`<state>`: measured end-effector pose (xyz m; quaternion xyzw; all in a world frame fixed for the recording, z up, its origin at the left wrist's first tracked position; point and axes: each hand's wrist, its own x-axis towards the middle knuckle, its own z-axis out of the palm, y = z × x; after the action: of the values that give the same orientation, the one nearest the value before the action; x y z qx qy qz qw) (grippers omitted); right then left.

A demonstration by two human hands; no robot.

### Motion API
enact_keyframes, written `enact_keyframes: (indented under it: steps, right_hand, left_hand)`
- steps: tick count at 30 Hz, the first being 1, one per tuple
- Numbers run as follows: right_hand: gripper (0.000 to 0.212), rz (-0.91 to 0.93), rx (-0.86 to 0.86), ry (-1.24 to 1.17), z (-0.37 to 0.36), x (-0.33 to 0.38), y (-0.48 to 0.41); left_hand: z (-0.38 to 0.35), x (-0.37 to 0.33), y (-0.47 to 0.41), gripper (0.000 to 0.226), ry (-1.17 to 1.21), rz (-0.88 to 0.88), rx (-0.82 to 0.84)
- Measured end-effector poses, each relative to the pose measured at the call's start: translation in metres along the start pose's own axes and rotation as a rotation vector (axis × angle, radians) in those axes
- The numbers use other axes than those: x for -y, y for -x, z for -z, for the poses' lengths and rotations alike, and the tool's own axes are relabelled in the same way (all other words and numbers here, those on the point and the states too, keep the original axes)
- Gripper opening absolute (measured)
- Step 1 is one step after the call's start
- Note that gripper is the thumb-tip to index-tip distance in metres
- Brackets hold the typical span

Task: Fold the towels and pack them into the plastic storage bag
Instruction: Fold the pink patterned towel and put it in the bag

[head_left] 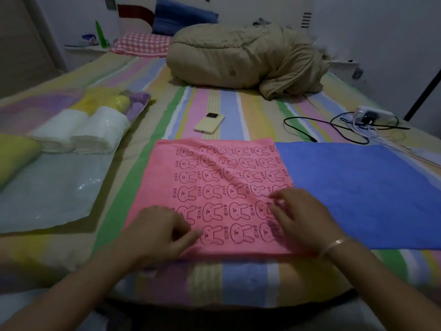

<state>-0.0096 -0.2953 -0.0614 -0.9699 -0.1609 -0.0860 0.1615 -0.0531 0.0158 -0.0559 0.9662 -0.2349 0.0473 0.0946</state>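
A pink towel [214, 177] printed with rows of rabbits lies spread flat on a striped bed [238, 275], directly in front of the person. Its near edge runs along the side of the bed closest to them and its length runs away from them. Both hands rest on the near part of the towel, the left hand [162, 231] by the near left corner and the right hand [303, 218] close to the right edge, so each is equally placed for a fold. The right fingers [278, 204] are spread and laid on the cloth, slightly blurred. The left fingers are curled with one fingertip on the towel; whether they pinch any cloth cannot be told. A blue towel [358, 187] lies flat just beside the pink one on the right, its edge meeting the pink towel's right edge. The plastic storage bag [47, 194] lies well to the left, nearer the left hand, with rolled white towels [78, 132] already at its far end.
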Motion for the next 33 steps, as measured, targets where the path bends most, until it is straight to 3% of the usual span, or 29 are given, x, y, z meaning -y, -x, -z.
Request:
enact_keyframes:
  steps: [3,4,6,9,13,17,19,22,25,28,31,33]
  right_hand:
    - [0.047,0.03,0.148,0.017,-0.021,0.004,-0.056]
    - [0.049,0.022,0.218,0.025,-0.029,0.005,-0.074]
    - [0.051,0.02,0.305,0.093,-0.046,0.004,-0.108]
    - [0.053,0.006,0.307,0.216,-0.063,-0.01,-0.152]
    - [0.06,-0.264,0.273,0.261,-0.066,-0.063,-0.205]
    - [0.067,-0.355,0.314,0.244,-0.066,-0.1,-0.228]
    - [0.068,-0.342,0.265,0.233,-0.069,-0.102,-0.229]
    - [0.067,-0.334,0.013,0.237,-0.064,-0.101,-0.222]
    - [0.049,-0.372,-0.235,0.217,-0.052,-0.101,-0.213]
    - [0.041,-0.552,-0.113,0.099,-0.045,-0.103,-0.212]
    - [0.045,-0.597,0.02,0.061,-0.045,-0.105,-0.217]
    - [0.044,-0.621,0.09,-0.019,-0.042,-0.104,-0.219]
  left_hand:
    - [0.004,0.003,-0.041,0.051,0.178,0.129,-0.054]
    - [-0.001,0.004,-0.057,0.042,0.194,0.147,-0.106]
    - [-0.017,0.009,-0.089,0.05,0.167,0.16,-0.102]
    - [-0.042,0.029,-0.131,0.072,0.015,0.17,0.023]
    - [-0.063,0.054,-0.15,0.082,-0.028,0.205,0.129]
    - [-0.048,0.069,-0.168,0.08,-0.01,0.231,0.009]
    - [-0.043,0.085,-0.191,0.081,-0.084,0.275,-0.075]
    - [-0.055,0.119,-0.222,0.091,-0.113,0.321,0.063]
    - [-0.07,0.137,-0.236,0.086,-0.074,0.383,0.13]
    - [-0.07,0.132,-0.236,0.082,-0.102,0.396,-0.019]
    - [-0.057,0.093,-0.228,0.063,-0.088,0.254,-0.29]
    - [-0.048,0.046,-0.218,0.059,-0.017,0.136,-0.358]
